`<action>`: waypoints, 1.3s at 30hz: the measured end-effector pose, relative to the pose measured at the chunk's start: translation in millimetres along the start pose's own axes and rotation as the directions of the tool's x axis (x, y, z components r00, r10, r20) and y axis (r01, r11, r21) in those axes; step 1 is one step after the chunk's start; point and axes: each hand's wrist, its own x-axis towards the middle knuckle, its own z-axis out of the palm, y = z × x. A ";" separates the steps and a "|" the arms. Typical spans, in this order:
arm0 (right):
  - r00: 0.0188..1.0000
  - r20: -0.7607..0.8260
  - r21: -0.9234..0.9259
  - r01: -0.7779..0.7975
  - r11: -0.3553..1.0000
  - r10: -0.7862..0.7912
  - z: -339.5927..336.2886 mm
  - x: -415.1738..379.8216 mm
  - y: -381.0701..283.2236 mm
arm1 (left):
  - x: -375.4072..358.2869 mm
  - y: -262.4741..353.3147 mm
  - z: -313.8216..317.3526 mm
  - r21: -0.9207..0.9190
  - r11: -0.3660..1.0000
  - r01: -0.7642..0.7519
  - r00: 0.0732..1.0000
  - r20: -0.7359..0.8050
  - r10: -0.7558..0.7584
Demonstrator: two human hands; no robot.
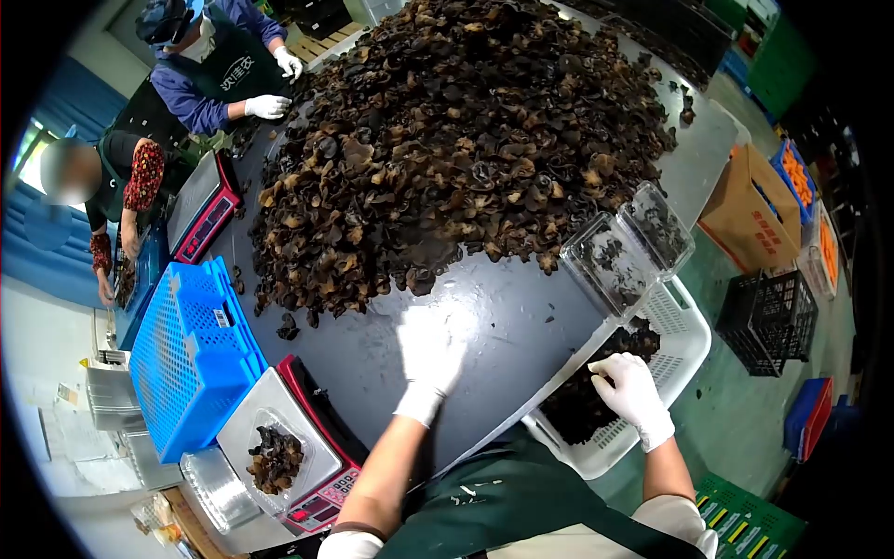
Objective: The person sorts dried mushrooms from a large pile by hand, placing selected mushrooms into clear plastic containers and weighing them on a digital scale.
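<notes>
A big heap of dark wood ear mushrooms (456, 140) covers most of the metal table (521, 326). My left hand (433, 349), in a white glove, is over the bare metal at the near edge of the heap; glare washes out its fingers. To the right, my right hand (633, 393), also gloved, is above a white basket (684, 349) with dark mushroom pieces inside. Its fingers are curled in, and whatever they hold is hidden. An open clear plastic box (610, 265) with dark bits in it lies at the table's right edge, above the basket.
On my left, a red scale (321, 498) carries a clear tray of mushrooms (276, 460). Beside it are a blue crate (191, 359) and stacked clear trays (219, 489). Two people work at the far left, one (223, 70) with gloved hands at the heap. A cardboard box (752, 214) and black crate (768, 321) stand right.
</notes>
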 end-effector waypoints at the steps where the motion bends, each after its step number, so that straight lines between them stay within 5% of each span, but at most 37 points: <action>1: 1.000 -0.007 0.027 0.011 1.000 -0.011 -2.1 1.3 -3.8 | -5.1 20.5 18.7 -0.099 0.955 -0.278 0.956 0.063 0.285; 2: 1.000 -0.013 0.031 0.011 0.999 -0.011 -2.6 -0.4 -3.4 | -15.4 37.5 39.6 -0.209 0.825 -0.526 0.829 0.095 0.552; 4: 0.998 -0.033 0.070 0.061 0.996 -0.059 -7.4 -2.8 0.9 | -48.7 63.1 63.4 -0.202 0.517 -0.832 0.555 -0.334 0.762; 5: 0.999 -0.028 0.058 0.034 0.998 -0.032 -12.8 -7.4 4.0 | -48.2 61.8 63.5 -0.248 0.528 -0.812 0.583 -0.368 0.725; 7: 0.999 -0.047 0.024 0.003 1.000 -0.002 -16.9 -19.9 14.3 | -20.7 59.9 17.8 -0.047 0.896 -0.442 0.896 -0.082 0.437; 8: 0.998 -0.066 -0.006 -0.012 1.000 0.011 -17.9 -25.2 18.4 | -8.8 37.6 23.1 -0.229 0.955 -0.187 0.981 -0.098 0.169; 9: 0.998 -0.065 -0.022 -0.022 1.000 0.020 -20.2 -30.7 19.1 | 4.6 16.0 66.8 0.078 0.996 -0.042 0.938 -0.341 0.066; 10: 0.997 -0.067 -0.021 -0.031 0.999 0.029 -19.9 -34.5 20.4 | 11.2 14.7 61.9 0.153 0.988 -0.028 0.982 -0.179 0.055; 12: 0.995 -0.096 0.038 -0.022 0.999 0.025 -18.4 -43.2 20.5 | 16.5 39.6 70.3 0.130 0.978 -0.161 0.944 -0.269 0.191; 13: 0.995 -0.093 0.046 -0.025 0.999 0.029 -20.0 -46.2 18.8 | 13.9 62.8 66.1 -0.003 0.944 -0.329 0.930 -0.174 0.324; 14: 0.994 -0.101 0.045 -0.035 0.998 0.040 -22.3 -49.8 17.1 | 6.6 100.1 48.6 -0.089 0.875 -0.475 0.879 -0.083 0.469; 16: 0.994 -0.096 0.064 -0.043 0.997 0.049 -28.6 -54.3 16.8 | -19.8 139.0 66.5 -0.191 0.621 -0.760 0.604 0.143 0.784; 18: 0.992 -0.105 0.061 -0.064 0.996 0.070 -33.9 -61.1 25.3 | -32.5 133.8 92.9 -0.122 0.324 -0.938 0.346 -0.321 0.882; 19: 0.986 -0.109 0.058 -0.119 0.991 0.125 -37.1 -65.8 27.3 | -19.6 155.5 39.4 -0.236 0.636 -0.734 0.585 0.254 0.770; 20: 0.979 -0.105 0.056 -0.171 0.984 0.176 -39.1 -71.0 28.5 | -7.9 136.1 60.3 -0.003 0.727 -0.687 0.725 -0.066 0.685; 21: 0.978 -0.116 0.024 -0.172 0.985 0.173 -39.5 -74.4 29.3 | 25.5 130.0 35.8 -0.208 0.924 -0.322 0.875 0.307 0.374; 22: 0.980 -0.110 0.025 -0.166 0.986 0.168 -39.4 -75.2 28.4 | 31.0 98.0 83.4 -0.021 0.935 -0.353 0.909 -0.246 0.337; 24: 0.979 -0.119 0.051 -0.158 0.986 0.163 -38.1 -75.1 24.3 | 48.1 85.1 86.3 0.046 0.956 -0.290 0.943 -0.160 0.293; 26: 0.984 -0.126 0.064 -0.118 0.991 0.126 -34.3 -73.0 21.7 | 41.6 101.4 83.5 0.107 0.888 -0.448 0.853 -0.248 0.460; 28: 0.988 -0.122 0.099 -0.080 0.992 0.092 -34.9 -65.1 16.2 | 18.7 145.0 53.4 -0.130 0.761 -0.635 0.763 0.048 0.645; 29: 0.990 -0.097 0.118 -0.089 0.989 0.101 -33.6 -59.8 16.0 | -4.8 152.2 51.0 -0.225 0.612 -0.758 0.599 0.133 0.790; 30: 0.993 -0.091 0.122 -0.068 0.990 0.080 -32.5 -55.1 16.2 | -25.8 154.4 63.5 -0.195 0.392 -0.899 0.369 0.143 0.918; 31: 0.992 -0.110 0.096 -0.044 0.994 0.055 -31.1 -50.5 16.9 | -60.5 137.1 98.7 -0.494 0.351 -0.795 0.383 0.039 0.923; 32: 0.992 -0.124 0.072 -0.018 0.997 0.027 -29.3 -45.6 17.7 | -81.8 128.1 107.6 -0.437 0.273 -0.857 0.323 -0.042 0.945; 34: 0.993 -0.112 0.052 0.028 0.998 -0.022 -23.9 -35.7 19.3 | -90.0 107.7 45.0 -0.396 0.588 -0.706 0.474 0.354 0.807; 36: 0.996 -0.067 0.054 0.068 0.996 -0.064 -17.7 -25.9 16.9 | -96.8 62.5 5.4 -0.254 0.946 -0.202 0.829 0.469 0.304; 37: 0.995 -0.045 0.063 0.087 0.994 -0.084 -12.7 -21.2 16.5 | -120.0 31.2 18.6 -0.102 0.989 -0.109 0.984 0.131 0.122; 38: 0.994 -0.033 0.073 0.103 0.992 -0.101 -9.0 -15.6 14.0 | -146.8 -3.0 45.5 0.016 0.999 0.037 0.968 -0.248 -0.032; 39: 0.990 -0.030 0.083 0.139 0.987 -0.137 -5.6 -9.8 10.4 | -158.9 -30.2 60.5 -0.038 0.984 0.173 0.944 -0.280 -0.177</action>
